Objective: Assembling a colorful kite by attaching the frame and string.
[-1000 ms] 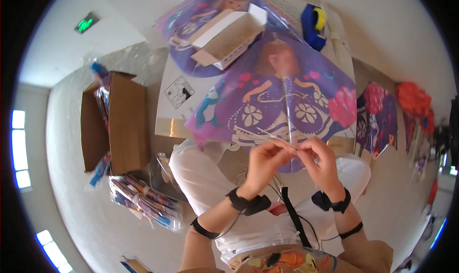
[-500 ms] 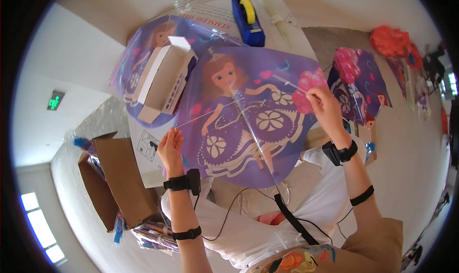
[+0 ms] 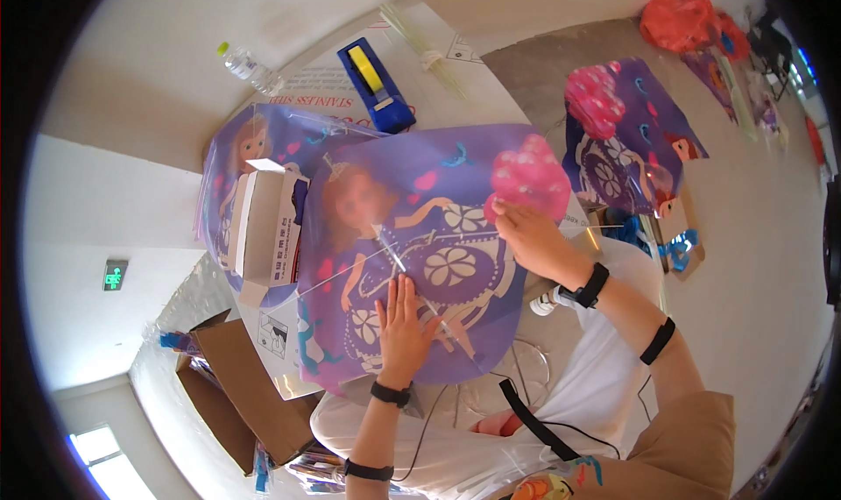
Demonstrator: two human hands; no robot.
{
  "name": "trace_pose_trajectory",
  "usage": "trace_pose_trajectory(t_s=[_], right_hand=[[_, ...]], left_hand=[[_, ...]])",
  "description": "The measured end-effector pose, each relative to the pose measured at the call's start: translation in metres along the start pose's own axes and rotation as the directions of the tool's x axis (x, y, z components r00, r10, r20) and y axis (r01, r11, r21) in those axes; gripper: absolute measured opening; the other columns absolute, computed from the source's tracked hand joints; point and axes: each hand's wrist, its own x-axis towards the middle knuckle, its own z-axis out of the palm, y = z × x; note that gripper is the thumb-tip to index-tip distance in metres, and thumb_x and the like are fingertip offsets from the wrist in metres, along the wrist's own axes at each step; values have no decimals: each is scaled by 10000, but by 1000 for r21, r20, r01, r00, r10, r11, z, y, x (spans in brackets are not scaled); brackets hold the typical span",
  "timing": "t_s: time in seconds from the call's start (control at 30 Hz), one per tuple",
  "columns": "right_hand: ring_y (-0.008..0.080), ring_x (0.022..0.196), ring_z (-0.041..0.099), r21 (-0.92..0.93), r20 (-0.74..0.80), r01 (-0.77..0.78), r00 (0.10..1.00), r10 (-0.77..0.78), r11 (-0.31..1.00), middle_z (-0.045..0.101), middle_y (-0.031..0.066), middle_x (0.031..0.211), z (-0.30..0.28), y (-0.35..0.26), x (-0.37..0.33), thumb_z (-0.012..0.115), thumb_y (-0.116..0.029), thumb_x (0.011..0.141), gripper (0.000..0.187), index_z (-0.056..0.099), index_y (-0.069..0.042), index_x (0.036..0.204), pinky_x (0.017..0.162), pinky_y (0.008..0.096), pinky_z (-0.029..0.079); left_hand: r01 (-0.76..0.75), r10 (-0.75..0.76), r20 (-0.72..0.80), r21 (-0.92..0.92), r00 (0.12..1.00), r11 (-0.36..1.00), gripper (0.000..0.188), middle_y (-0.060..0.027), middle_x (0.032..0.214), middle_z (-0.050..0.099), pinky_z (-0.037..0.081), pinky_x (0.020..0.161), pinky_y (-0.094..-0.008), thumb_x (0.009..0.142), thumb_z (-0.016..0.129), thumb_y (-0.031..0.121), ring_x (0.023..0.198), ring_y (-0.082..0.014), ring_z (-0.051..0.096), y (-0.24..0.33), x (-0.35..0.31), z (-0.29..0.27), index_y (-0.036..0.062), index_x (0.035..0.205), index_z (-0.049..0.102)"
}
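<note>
Resting your left hand (image 3: pixel 405 329) flat on the purple sheet (image 3: pixel 448 268) dead centre, grip wide; your right hand (image 3: pixel 536 241) is at its 3 o'clock, fingers bunched, can't tell what's in that grip. White box (image 3: pixel 267 228) at 9, tape dispenser (image 3: pixel 378 88) near 11.

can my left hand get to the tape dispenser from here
Probably yes: across the purple sheet, nothing tall stands between your left hand and the tape dispenser; the white box sits to the left.
</note>
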Motion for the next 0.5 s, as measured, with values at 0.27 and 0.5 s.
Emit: trace_pose_trajectory(t_s=[0.27, 0.5], right_hand=[[308, 1125, 585, 38, 85, 23, 996, -26, 999, 623, 199, 1129, 12, -49, -32, 550, -91, 822, 373, 538, 69, 1159, 945, 401, 459], [279, 732, 616, 166, 77, -71, 995, 59, 984, 584, 81, 832, 4, -53, -21, 563, -98, 805, 157, 576, -51, 954, 640, 423, 474]], left_hand=[[13, -20, 129, 57, 991, 998, 725, -109, 1547, 296, 177, 1147, -552, 909, 610, 326, 1445, -296, 228, -35, -41, -27, 40, 1485, 274], [18, -24, 42, 151, 999, 988, 602, -167, 1413, 463, 275, 1112, -498, 915, 615, 306, 1342, -340, 387, -39, -49, -40, 16, 1400, 409]])
